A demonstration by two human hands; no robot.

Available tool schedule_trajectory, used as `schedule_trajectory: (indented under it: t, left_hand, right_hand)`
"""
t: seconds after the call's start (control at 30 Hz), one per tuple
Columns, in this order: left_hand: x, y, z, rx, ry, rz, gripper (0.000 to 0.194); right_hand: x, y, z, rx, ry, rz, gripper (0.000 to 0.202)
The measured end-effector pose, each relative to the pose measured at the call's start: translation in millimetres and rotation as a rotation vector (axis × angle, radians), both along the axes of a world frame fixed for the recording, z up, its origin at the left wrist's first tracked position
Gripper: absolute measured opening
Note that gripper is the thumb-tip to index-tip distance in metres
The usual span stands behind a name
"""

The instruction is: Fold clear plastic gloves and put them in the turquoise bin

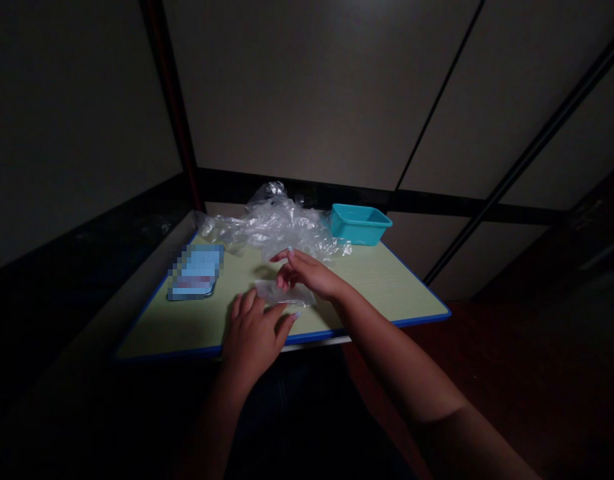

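Head view: blue edge [417, 321] along the person's side; pale green tabletop [381, 287] extends right. Dim panelled wall [311, 100] behind. Clear plastic bag [299, 295] lies near front; left hand [253, 333] beside it, palm down, fingers spread apart; right hand [303, 270] curled above, can't tell if gripping.

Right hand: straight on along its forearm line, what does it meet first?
The right hand would probably meet the crumpled clear plastic ahead-left; depth is unclear, so it might pass above.
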State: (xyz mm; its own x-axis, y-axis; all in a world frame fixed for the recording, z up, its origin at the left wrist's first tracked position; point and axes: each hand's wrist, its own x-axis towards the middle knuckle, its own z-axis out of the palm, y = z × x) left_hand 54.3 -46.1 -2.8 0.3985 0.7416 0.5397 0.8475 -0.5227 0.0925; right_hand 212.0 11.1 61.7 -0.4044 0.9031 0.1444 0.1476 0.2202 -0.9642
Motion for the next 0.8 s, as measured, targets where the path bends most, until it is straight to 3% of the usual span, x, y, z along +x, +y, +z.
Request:
schedule_trajectory:
  t: [0.1, 0.23, 0.33, 0.43, 0.8]
  left_hand:
    - [-0.3, -0.1, -0.9, 0.003, -0.006, -0.005, 0.034]
    - [-0.3, -0.3, -1.7, 0.003, -0.028, -0.008, 0.034]
    - [0.0, -0.3, -1.5, -0.006, -0.023, -0.004, 0.035]
    - [0.1, 0.1, -1.6, -0.005, -0.008, 0.003, 0.034]
    - [0.0, -0.5, 0.7, -0.031, -0.001, -0.002, 0.032]
  right_hand:
    - [15.2, -1.9, -4.9, 0.138, -0.022, -0.145, 0.046]
    - [39.7, -15.7, -19.6, 0.444, -0.411, -0.371, 0.048]
    - [51.2, -34.8, -32.0, 0.398, -0.788, -0.324, 0.059]
    - [51.9, -50.8, -40.3, 0.305, -0.977, -0.243, 0.064]
    - [30.7, -54.0, -44.2, 0.321, -1.125, -0.213, 0.066]
